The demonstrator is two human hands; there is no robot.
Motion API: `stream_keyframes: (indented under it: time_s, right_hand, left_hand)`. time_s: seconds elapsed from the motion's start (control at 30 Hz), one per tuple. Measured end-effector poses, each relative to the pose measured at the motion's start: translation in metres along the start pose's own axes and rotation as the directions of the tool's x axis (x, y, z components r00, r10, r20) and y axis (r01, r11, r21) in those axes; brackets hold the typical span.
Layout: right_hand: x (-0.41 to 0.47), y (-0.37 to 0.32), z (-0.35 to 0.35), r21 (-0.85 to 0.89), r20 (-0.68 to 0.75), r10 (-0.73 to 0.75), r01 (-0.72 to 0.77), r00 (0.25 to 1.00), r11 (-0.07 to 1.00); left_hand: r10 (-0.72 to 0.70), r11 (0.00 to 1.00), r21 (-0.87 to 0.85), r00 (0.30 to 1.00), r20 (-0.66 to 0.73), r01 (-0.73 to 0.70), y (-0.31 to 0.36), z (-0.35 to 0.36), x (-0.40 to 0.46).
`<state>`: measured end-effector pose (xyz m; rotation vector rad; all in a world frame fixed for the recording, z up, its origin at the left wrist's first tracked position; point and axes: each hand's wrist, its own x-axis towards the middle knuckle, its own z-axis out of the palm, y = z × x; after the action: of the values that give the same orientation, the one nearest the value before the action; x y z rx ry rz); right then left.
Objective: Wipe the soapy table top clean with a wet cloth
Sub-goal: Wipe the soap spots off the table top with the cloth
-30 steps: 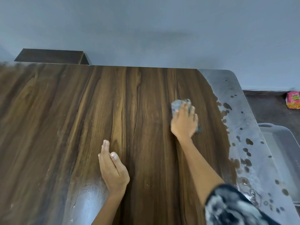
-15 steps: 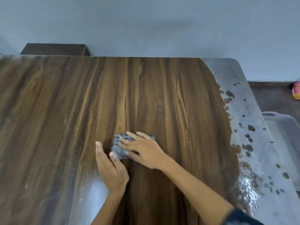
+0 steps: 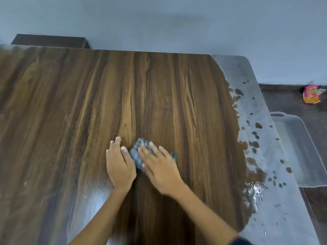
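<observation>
Near the front middle of the wooden bench [image 3: 159,89], right hand [image 3: 160,171] lies flat on the wet cloth [image 3: 137,153], fingers straight and spread, pressing rather than pinching: that grip is apart, palm down, likely so a wider patch of cloth meets the wood per stroke. Cloth is a bunched grey-blue wad, mostly covered by the hand, poking out at the fingertips and to the left. Left hand [image 3: 119,166] is flat on the bench just beside the cloth, thumb touching or nearly touching its edge; fingers straight and together, holding nothing, so that grip is apart too. Probably there as a brace while the person leans over.

Soap film [image 3: 251,110] covers a grey-white strip along the right edge of the bench, with dark spots where wood shows through and a shiny wet puddle [image 3: 256,189] lower right. A paler hazy patch sits bottom left near the left forearm. The middle reads as clean dark wood, so judged partly done; the right strip needs the most work.

Off the bench, right: clear plastic tub [image 3: 300,152] on the floor, perhaps for rinsing. Pink packet [image 3: 312,94] farther back. Dark box-like thing [image 3: 51,41] behind the far left corner by the wall.
</observation>
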<state>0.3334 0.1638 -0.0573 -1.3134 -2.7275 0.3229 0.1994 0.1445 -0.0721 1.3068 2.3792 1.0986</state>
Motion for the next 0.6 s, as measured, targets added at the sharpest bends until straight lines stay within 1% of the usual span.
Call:
stream_keyframes:
  time_s: [0.03, 0.07, 0.1, 0.13, 0.17, 0.2, 0.23, 0.27, 0.33, 0.37, 0.4, 0.43, 0.47, 0.5, 0.53, 0.6]
  right_hand:
    - [-0.027, -0.004, 0.001, 0.010, 0.015, -0.016, 0.016, 1.000, 1.000]
    - [-0.053, -0.005, 0.001, 0.014, 0.024, 0.005, -0.006, 1.000, 1.000]
    - [-0.077, -0.001, -0.001, 0.013, 0.019, 0.066, -0.067, 0.998, 0.998]
    - [-0.094, 0.008, -0.003, 0.011, -0.019, 0.163, -0.163, 0.986, 0.987]
    - [-0.106, 0.021, -0.007, 0.033, -0.069, 0.301, -0.300, 0.951, 0.953]
    - [-0.109, 0.038, -0.011, 0.076, -0.118, 0.460, -0.454, 0.880, 0.888]
    - [-0.104, 0.058, -0.017, 0.118, -0.155, 0.600, -0.588, 0.785, 0.800]
    - [-0.092, 0.079, -0.023, 0.137, -0.182, 0.701, -0.688, 0.690, 0.713]
    - [-0.047, 0.116, -0.037, 0.146, -0.186, 0.823, -0.814, 0.536, 0.563]
    - [-0.018, 0.129, -0.042, 0.163, -0.172, 0.855, -0.842, 0.488, 0.514]
    - [0.012, 0.135, -0.045, 0.175, -0.170, 0.861, -0.845, 0.480, 0.505]
    - [0.043, 0.135, -0.045, 0.173, -0.177, 0.841, -0.825, 0.512, 0.538]
    - [0.071, 0.127, -0.042, 0.158, -0.183, 0.798, -0.784, 0.574, 0.600]
    - [0.096, 0.113, -0.036, 0.139, -0.173, 0.736, -0.724, 0.654, 0.676]
    - [0.116, 0.092, -0.029, 0.121, -0.149, 0.650, -0.639, 0.745, 0.760]
    - [0.136, 0.039, -0.014, 0.080, -0.118, 0.412, -0.404, 0.904, 0.911]
  left_hand:
    - [0.020, 1.000, -0.006, 1.000, 0.015, -0.020, -0.001, -0.001, -0.002]
    - [0.043, 0.999, -0.002, 0.998, 0.034, -0.043, -0.003, -0.002, -0.004]
    - [0.061, 0.998, 0.002, 0.997, 0.050, -0.061, -0.004, -0.003, -0.005]
    - [0.067, 0.998, 0.004, 0.996, 0.062, -0.067, -0.004, -0.004, -0.007]
    - [0.065, 0.998, 0.004, 0.996, 0.069, -0.065, -0.004, -0.005, -0.008]
    - [0.062, 0.998, 0.005, 0.995, 0.074, -0.063, -0.004, -0.005, -0.008]
    - [0.061, 0.998, 0.008, 0.995, 0.078, -0.062, -0.004, -0.005, -0.008]
    - [0.063, 0.998, 0.012, 0.995, 0.081, -0.064, -0.004, -0.005, -0.008]
    - [0.066, 0.998, 0.010, 0.994, 0.086, -0.067, -0.004, -0.006, -0.009]
    - [0.065, 0.998, -0.005, 0.994, 0.083, -0.065, -0.004, -0.007, -0.011]
    - [0.062, 0.998, -0.025, 0.995, 0.075, -0.060, -0.004, -0.009, -0.013]
    - [0.057, 0.997, -0.046, 0.997, 0.059, -0.054, -0.003, -0.011, -0.016]
    - [0.046, 0.997, -0.068, 0.998, 0.036, -0.043, -0.003, -0.014, -0.020]
    - [0.021, 0.996, -0.088, 1.000, 0.003, -0.021, -0.003, -0.017, -0.024]
    - [-0.020, 0.994, -0.110, 0.999, -0.036, 0.016, -0.003, -0.019, -0.028]
    - [-0.125, 0.980, -0.166, 0.986, -0.112, 0.106, -0.006, -0.024, -0.034]
